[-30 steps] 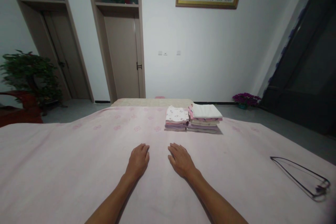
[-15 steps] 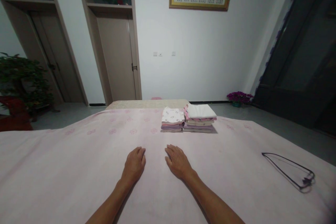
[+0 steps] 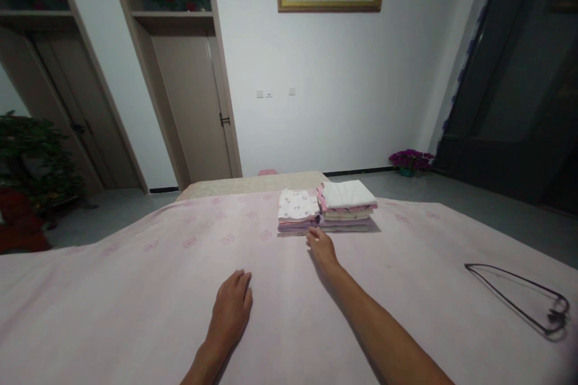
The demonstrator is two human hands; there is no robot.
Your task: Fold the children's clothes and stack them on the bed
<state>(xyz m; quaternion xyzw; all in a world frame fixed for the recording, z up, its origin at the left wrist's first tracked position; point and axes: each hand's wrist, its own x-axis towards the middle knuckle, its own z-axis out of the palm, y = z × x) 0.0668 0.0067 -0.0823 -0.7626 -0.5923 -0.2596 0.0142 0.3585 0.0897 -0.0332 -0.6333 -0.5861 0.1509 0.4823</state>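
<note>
My left hand (image 3: 232, 305) lies palm down on the pink sheet (image 3: 149, 307), open, with nothing in it. Farther forward, my right hand (image 3: 321, 245) is at the front of two stacks of folded cloth. Its fingertips are by the lower edge of the left stack (image 3: 298, 207), which has a white patterned piece on top. Whether they touch it I cannot tell. Those fingers look loosely bent and hold nothing visible. Beside that stands the right stack (image 3: 347, 195), topped with plain white cloth above pink, cream and lilac layers.
A black cord-like loop (image 3: 515, 289) lies on the sheet at the right. Beyond the far edge stand a pot of purple flowers (image 3: 410, 160) and a closed door (image 3: 194, 102). A leafy plant (image 3: 34, 156) is at the left.
My right hand has moved forward and slightly right, from the bare sheet up to the stacks. The left hand stays on the sheet. The view has shifted slightly.
</note>
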